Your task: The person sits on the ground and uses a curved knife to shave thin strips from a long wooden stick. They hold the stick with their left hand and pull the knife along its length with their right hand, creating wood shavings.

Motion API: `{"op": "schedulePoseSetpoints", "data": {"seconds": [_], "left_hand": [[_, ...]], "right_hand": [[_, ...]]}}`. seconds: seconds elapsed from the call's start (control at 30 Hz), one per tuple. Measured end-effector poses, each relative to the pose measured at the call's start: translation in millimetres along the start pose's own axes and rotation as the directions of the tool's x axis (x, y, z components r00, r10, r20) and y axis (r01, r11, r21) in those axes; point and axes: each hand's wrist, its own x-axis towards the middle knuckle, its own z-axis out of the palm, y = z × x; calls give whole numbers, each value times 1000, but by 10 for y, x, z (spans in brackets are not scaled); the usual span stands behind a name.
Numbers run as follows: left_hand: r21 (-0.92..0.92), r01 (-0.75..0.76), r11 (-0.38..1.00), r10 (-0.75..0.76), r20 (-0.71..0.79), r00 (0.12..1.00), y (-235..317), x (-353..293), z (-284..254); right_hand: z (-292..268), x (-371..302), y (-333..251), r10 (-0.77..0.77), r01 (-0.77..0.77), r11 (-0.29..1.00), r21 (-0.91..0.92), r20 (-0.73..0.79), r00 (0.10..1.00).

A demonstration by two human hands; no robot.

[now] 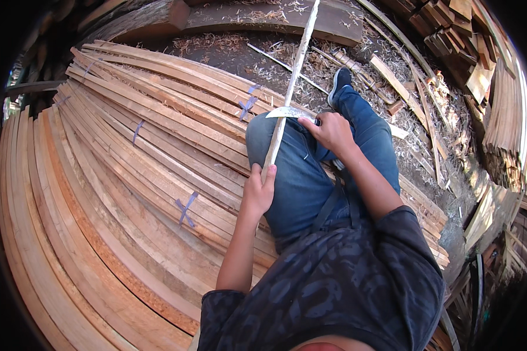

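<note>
A long, pale wooden stick point(296, 65) runs from my lap up past the top of the view. My left hand point(260, 188) is closed round its near end, above my left thigh. In my right hand point(332, 133) is a knife with a broad, curved blade point(286, 112). The blade lies across the stick, touching or just over it, a short way beyond my left hand. My right fingers hide the knife's handle. Both hands are over my legs in blue jeans point(293, 169).
Under and left of me lie stacked sawn timber strips point(129, 205), some bundled with purple ties point(187, 209). Wood shavings point(234, 44) cover the ground ahead, near a thick beam point(269, 17). Loose slats point(401, 88) and stacked wood point(512, 111) are on the right.
</note>
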Motion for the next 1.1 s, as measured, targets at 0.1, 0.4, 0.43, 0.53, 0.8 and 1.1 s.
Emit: {"op": "schedulePoseSetpoints", "data": {"seconds": [0.1, 0.4, 0.43, 0.53, 0.8, 1.1], "left_hand": [[54, 58, 997, -57, -12, 998, 171, -59, 9], [218, 67, 974, -63, -28, 998, 391, -103, -3], [217, 57, 974, -50, -40, 998, 408, -100, -1], [230, 62, 971, -55, -39, 998, 385, -81, 24], [226, 55, 973, -56, -2, 998, 299, -47, -7], [250, 38, 967, -27, -49, 998, 308, -79, 30]], "right_hand": [[-101, 24, 26, -23, 24, 996, -90, 15, 1000], [-232, 505, 246, -101, 82, 951, -297, -48, 994], [-223, 596, 270, -28, 8, 964, -267, -71, 997], [-199, 748, 332, -10, -19, 963, -268, -108, 994], [52, 660, 516, -72, 1, 973, -231, -299, 952], [127, 47, 29, -137, 132, 989, -71, -75, 988]]}}
